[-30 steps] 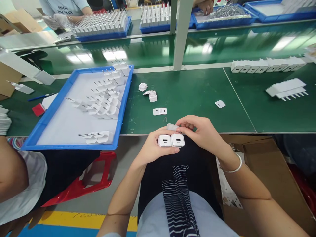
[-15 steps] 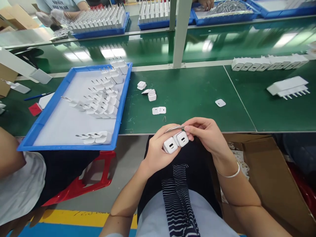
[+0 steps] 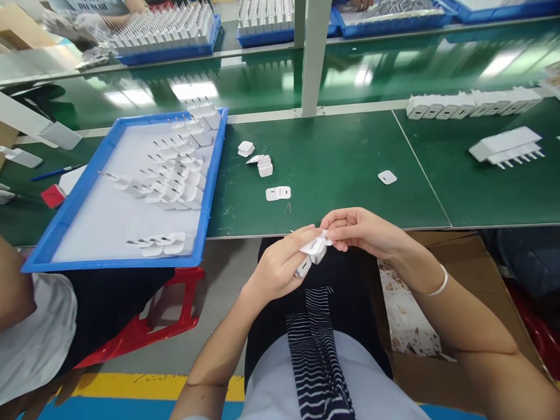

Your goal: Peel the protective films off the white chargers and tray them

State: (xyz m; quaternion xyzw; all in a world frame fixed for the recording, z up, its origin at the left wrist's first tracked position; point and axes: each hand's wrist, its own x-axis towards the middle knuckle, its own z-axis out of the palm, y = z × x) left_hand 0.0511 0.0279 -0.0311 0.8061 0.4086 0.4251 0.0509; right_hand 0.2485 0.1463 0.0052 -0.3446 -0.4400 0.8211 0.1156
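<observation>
My left hand (image 3: 276, 263) is wrapped round two white power adapters (image 3: 303, 268), held side by side over my lap, near the bench edge. A thin white piece (image 3: 311, 245) with faint grey print lies across the upper adapter. At its far end, the thumb and fingertips of my right hand (image 3: 361, 232) are pinched together on a small white bit, whose kind I cannot make out. Beyond my hands, small white face plates with port slots lie on the green bench: an overlapping pair (image 3: 278, 193), a small pile (image 3: 261, 164) and a single plate (image 3: 387, 177).
A blue tray (image 3: 202, 233) of white plug adapters stands on the left. Rows of adapters (image 3: 472, 107) stand at the right back, beside another adapter block (image 3: 505, 146). A cardboard box (image 3: 476, 291) is below the bench. A co-worker's arm (image 3: 15, 280) is at left.
My left hand has tilted the adapters, so their port faces now turn more away. The thin white piece has come over the upper adapter. My right hand's pinch stays beside it.
</observation>
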